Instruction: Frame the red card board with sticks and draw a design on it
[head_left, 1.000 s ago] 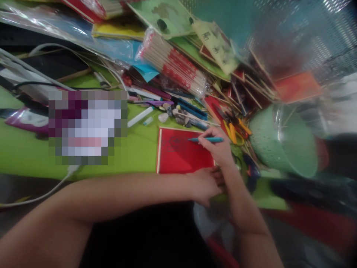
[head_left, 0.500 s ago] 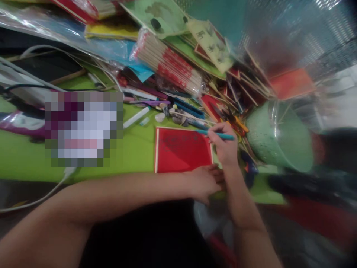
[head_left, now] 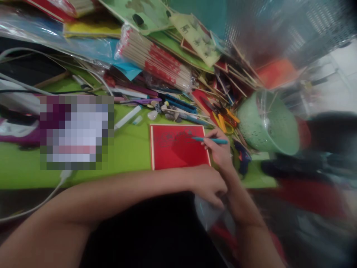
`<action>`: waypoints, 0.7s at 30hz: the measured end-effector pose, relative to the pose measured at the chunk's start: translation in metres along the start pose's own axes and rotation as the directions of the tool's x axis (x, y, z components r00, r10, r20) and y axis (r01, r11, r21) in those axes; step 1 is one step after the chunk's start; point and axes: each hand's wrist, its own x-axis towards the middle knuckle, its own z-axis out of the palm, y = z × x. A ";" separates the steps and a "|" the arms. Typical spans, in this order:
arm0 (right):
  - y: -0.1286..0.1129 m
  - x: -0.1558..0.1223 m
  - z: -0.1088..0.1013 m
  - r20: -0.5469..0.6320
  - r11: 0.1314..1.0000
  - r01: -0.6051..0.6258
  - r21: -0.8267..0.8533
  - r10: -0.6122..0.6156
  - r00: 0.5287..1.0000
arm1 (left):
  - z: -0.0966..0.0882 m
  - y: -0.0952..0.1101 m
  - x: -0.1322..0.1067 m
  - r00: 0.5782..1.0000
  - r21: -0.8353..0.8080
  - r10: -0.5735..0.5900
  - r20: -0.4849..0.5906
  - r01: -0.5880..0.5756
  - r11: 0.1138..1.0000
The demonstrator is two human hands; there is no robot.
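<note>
My right hand [head_left: 219, 147] is closed around a teal pen [head_left: 220, 141], whose tip points left over a red board [head_left: 181, 154]. The board has pale edges and lies flat, with dark drawn marks along its upper half. I cannot tell whether the tip touches the surface. Crossing below the board, my left arm ends in my left hand [head_left: 209, 182], beside the right wrist. Its fingers are curled in, the thumb stands apart, and no held object shows. The arm covers the board's lower edge.
Behind the board are loose pens, stones [head_left: 171, 112], orange-handled scissors [head_left: 223, 119] and a wrapped bundle of sticks [head_left: 156, 61]. A green basket [head_left: 267, 123] stands at right. At left are a blurred-out item [head_left: 78, 130] and cables on the green tabletop [head_left: 131, 149].
The pen tip has moved down from the board's top edge onto its upper right part. My left hand's fingers, stretched out before, are now curled. The view has shifted slightly.
</note>
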 end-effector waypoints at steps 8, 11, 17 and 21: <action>0.001 0.001 0.009 0.052 0.984 0.060 -0.167 -0.052 0.997 | 0.004 -0.010 0.002 0.994 -0.086 -0.094 0.060 0.099 0.991; 0.002 0.000 0.008 0.043 0.982 0.058 -0.179 -0.052 0.998 | 0.006 -0.011 0.002 0.995 -0.079 -0.085 0.051 0.089 0.993; 0.003 0.001 0.007 0.057 0.981 0.060 -0.184 -0.051 0.997 | 0.012 -0.014 0.003 0.997 -0.110 -0.072 -0.001 0.071 0.991; 0.002 0.001 0.009 0.051 0.982 0.049 -0.185 -0.040 0.998 | 0.013 -0.016 0.003 0.997 -0.134 -0.073 -0.004 0.071 0.988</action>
